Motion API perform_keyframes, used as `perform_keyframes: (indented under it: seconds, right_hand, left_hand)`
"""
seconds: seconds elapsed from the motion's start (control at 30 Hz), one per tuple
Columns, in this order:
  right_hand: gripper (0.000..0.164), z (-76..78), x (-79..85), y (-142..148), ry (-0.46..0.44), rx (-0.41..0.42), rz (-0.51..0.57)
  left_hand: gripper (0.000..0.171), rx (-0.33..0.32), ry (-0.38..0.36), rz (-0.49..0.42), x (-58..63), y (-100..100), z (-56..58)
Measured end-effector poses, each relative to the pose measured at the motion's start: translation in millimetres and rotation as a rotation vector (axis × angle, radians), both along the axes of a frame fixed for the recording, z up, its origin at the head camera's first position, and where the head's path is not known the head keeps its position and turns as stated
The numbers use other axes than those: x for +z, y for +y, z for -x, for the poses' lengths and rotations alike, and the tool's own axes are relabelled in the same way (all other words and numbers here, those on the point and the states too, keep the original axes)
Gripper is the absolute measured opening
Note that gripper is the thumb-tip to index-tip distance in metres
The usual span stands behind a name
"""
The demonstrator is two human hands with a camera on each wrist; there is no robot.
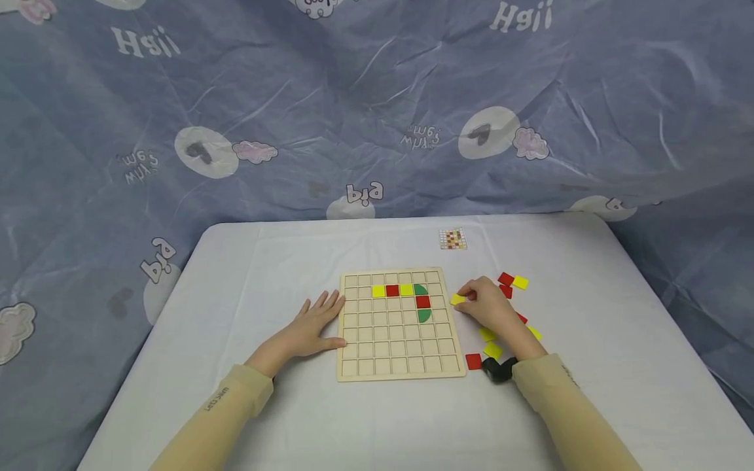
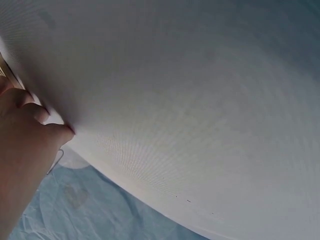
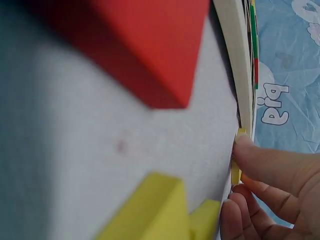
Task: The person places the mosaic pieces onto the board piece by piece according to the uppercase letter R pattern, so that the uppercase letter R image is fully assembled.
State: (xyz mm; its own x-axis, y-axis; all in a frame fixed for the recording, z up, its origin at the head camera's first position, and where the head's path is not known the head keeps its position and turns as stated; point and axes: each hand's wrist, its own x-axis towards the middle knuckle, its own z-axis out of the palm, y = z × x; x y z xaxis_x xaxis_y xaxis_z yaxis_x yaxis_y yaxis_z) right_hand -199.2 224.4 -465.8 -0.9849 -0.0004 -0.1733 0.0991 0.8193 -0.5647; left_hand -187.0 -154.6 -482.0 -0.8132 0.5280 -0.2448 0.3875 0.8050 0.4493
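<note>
A wooden grid board lies on the white table, with yellow, red and green tiles set in some of its squares. Along its upper part run a yellow tile, a red tile, another yellow one and a green rounded tile; below that corner sit a red tile and a second green one. My left hand rests with spread fingers against the board's left edge. Just off the right edge, my right hand pinches a yellow square tile between thumb and fingers, also seen in the right wrist view.
Loose red tiles and yellow tiles lie scattered right of the board, partly under the right forearm. A small printed grid card lies beyond the board. A black object shows at the right wrist. Patterned blue cloth hangs behind the table.
</note>
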Motion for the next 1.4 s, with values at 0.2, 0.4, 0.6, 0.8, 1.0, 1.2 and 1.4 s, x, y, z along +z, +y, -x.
perform_keyframes:
  seconds: [0.2, 0.4, 0.6, 0.8, 1.0, 1.2, 1.4]
  right_hand:
    - [0.029, -2.9, 2.5, -0.5, -0.017, -0.011, 0.002]
    - [0.026, -6.8, 5.6, 2.6, 0.014, 0.009, 0.027]
    - [0.018, -10.1, 14.3, 1.8, 0.094, 0.021, 0.054]
    - [0.014, -10.3, 25.0, -23.1, 0.08, 0.07, 0.151]
    - [0.009, -11.1, 22.8, -52.6, 0.078, 0.165, 0.195]
    - [0.006, -10.3, 14.7, -68.4, 0.074, 0.23, 0.178]
    - [0.006, -11.1, 10.2, -76.8, 0.084, 0.252, 0.134]
  left_hand:
    - [0.097, 0.004, -0.007, 0.014, 1.2, -0.5, 0.1]
    - [0.097, -0.001, -0.005, 0.009, 1.4, -1.0, -0.4]
    - [0.096, -0.002, -0.003, 0.003, 2.1, -0.5, -0.8]
    - [0.095, 0.0, -0.004, 0.002, 3.6, -0.1, -1.5]
    - [0.094, -0.005, 0.002, -0.007, 5.2, 0.2, -1.6]
    - [0.095, -0.004, -0.001, -0.007, 3.8, -0.6, -0.8]
    - [0.096, -0.006, -0.006, -0.004, 1.8, -2.2, 0.6]
